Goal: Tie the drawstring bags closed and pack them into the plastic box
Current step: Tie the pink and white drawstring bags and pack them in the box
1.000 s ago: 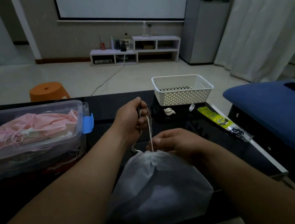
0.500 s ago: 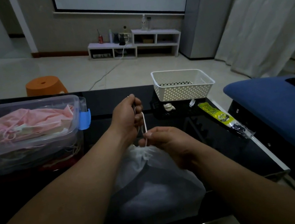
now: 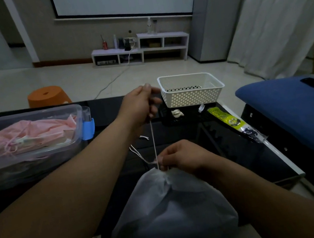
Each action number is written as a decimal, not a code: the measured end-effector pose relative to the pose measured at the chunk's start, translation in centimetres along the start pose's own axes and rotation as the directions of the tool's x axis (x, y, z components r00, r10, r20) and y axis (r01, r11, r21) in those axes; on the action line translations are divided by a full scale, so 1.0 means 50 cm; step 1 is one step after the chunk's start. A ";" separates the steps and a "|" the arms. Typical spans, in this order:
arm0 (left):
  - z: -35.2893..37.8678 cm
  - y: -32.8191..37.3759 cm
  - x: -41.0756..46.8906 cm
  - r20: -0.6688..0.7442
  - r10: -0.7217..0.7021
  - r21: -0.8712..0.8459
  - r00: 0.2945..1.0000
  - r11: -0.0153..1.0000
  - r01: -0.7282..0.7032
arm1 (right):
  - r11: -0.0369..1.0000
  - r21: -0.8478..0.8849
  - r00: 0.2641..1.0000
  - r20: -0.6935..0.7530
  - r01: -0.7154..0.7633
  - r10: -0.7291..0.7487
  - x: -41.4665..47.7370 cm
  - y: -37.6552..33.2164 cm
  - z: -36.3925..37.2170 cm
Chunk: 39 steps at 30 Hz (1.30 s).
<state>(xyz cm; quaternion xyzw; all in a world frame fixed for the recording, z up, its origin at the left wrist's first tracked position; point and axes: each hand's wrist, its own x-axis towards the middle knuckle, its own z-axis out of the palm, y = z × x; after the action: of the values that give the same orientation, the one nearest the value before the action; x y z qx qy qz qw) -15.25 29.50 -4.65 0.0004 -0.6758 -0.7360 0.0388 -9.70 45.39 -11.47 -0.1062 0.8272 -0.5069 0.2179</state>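
A white drawstring bag [image 3: 172, 214] lies at the near edge of the black table, its mouth gathered tight. My left hand [image 3: 139, 107] is raised above and behind it and grips the white drawstring [image 3: 153, 140], which runs taut down to the mouth. My right hand [image 3: 181, 156] pinches the gathered neck and the cord there. A loose loop of cord hangs to the left of the neck. The clear plastic box [image 3: 78, 119] with a blue latch stands at the left and holds pink drawstring bags [image 3: 29, 133].
A white perforated basket [image 3: 190, 90] stands at the table's far side, with small white bits in front of it. A yellow packet [image 3: 226, 117] lies near the right edge. A blue couch [image 3: 299, 107] sits right of the table, an orange stool [image 3: 47, 95] behind it.
My left hand has pulled the drawstring up and away, so the cord is longer and taut. The bag's mouth has drawn tighter under my right hand.
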 end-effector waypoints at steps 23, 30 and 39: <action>-0.071 -0.100 -0.147 0.252 -0.115 0.816 0.961 0.560 -0.146 | 0.996 0.090 1.000 0.006 0.019 -0.020 -0.001 -0.025 -0.028; -0.073 -0.079 -0.146 0.154 -0.277 0.652 0.948 0.749 0.113 | 0.995 -0.060 0.979 -0.181 0.082 -0.092 0.005 -0.036 -0.023; -0.077 -0.116 -0.131 0.216 -0.328 0.461 0.920 0.865 0.200 | 1.000 0.001 0.991 -0.134 0.028 -0.028 0.016 -0.029 -0.022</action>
<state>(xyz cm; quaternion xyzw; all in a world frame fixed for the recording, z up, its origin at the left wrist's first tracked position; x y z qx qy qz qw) -8.83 26.54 -11.09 -0.0045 -0.8129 -0.5592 -0.1628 -10.96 45.27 -9.98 -0.0832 0.8376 -0.5172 0.1548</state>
